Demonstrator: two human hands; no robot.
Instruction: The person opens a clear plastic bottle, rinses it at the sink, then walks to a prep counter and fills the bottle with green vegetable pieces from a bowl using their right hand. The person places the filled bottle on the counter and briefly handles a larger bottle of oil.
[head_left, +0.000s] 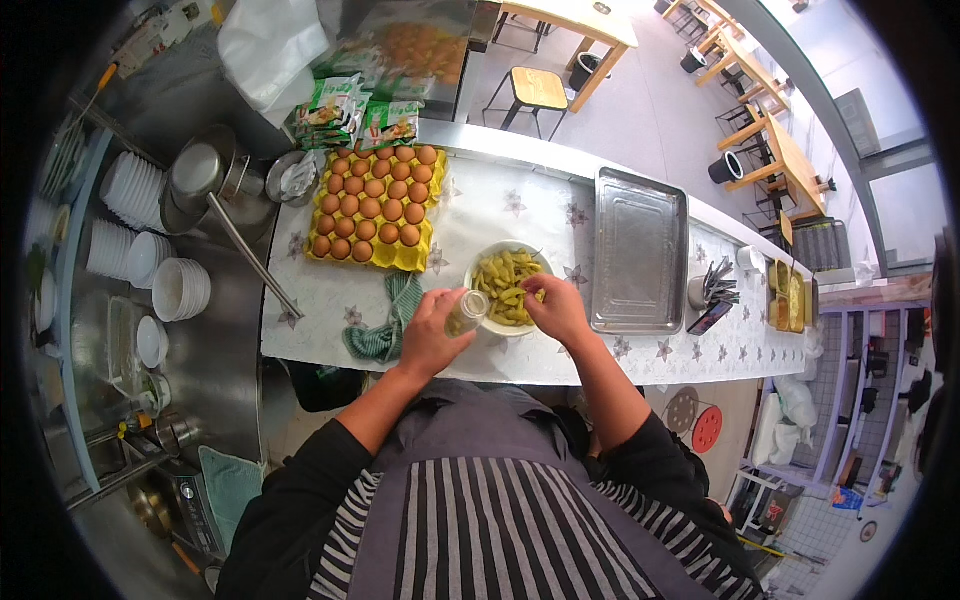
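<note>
A white bowl (508, 330) full of green pickled peppers (502, 274) stands on the patterned counter. My left hand (435, 330) holds a small clear glass jar (472, 306) at the bowl's left rim; something yellowish-green shows inside the jar. At the bowl's right side my right hand (555, 304) has its fingertips drawn together over the peppers. Whether a pepper is between those fingers cannot be made out.
Left of the bowl lie a green striped cloth (382, 322) and, behind it, a yellow tray of brown eggs (442, 176). A metal tray (641, 251) rests at the right, near a holder with cutlery (709, 289). A long metal handle (255, 259) reaches over the counter's left edge.
</note>
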